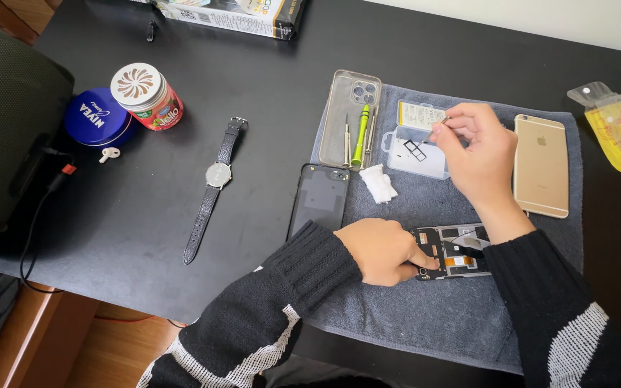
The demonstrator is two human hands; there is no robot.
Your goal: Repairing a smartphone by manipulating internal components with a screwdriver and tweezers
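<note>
My left hand (386,251) rests on the grey towel (433,316) and presses a finger on an opened phone body (458,253) with its inner parts showing. My right hand (477,147) is raised over a small clear plastic parts box (415,144), fingers pinched on something tiny I cannot make out. A green-handled screwdriver (360,134) and two thin tools lie in a clear phone case (351,108). A black phone back cover (319,199) and a wad of white tissue (380,182) lie beside them.
A gold phone (540,165) lies face down at the towel's right. A wristwatch with a black strap (213,188), a blue round tin (97,117) and a red jar (145,95) sit on the black table. A yellow packet (619,133) is far right, a box (238,16) at the back.
</note>
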